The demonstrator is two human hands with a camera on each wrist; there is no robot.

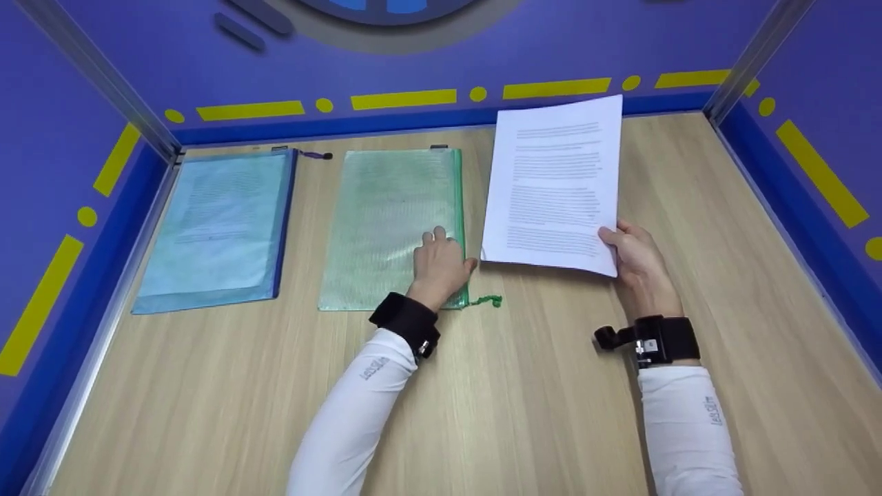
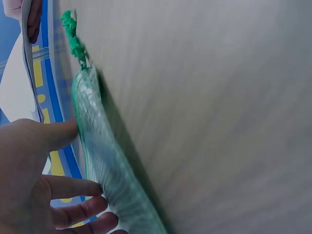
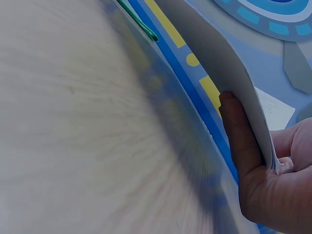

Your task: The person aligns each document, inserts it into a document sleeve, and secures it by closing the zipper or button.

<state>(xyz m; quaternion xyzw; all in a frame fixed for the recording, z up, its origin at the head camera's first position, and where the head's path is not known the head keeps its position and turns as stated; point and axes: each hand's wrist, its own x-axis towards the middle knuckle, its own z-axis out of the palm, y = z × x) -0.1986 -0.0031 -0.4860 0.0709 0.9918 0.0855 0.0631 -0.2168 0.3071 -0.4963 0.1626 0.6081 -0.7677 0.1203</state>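
My right hand [image 1: 639, 258] grips a sheaf of printed paper [image 1: 555, 186] by its lower right corner, thumb on the printed face and fingers behind. The right wrist view shows the paper [image 3: 226, 58] edge-on, bent slightly and raised off the table. My left hand [image 1: 441, 265] rests on a green translucent zip pouch [image 1: 393, 200], near its lower right. In the left wrist view the fingertips lie spread on the pouch [image 2: 109, 151], with the thumb against its zip edge. A green cord pull [image 1: 490, 301] hangs off the pouch's lower right corner.
A blue zip pouch [image 1: 213, 227] with printed paper inside lies at the left, its purple pull [image 1: 313, 155] at the top corner. The wooden table [image 1: 524, 386] is bounded by purple-blue panels [image 1: 413, 62] at the back and both sides.
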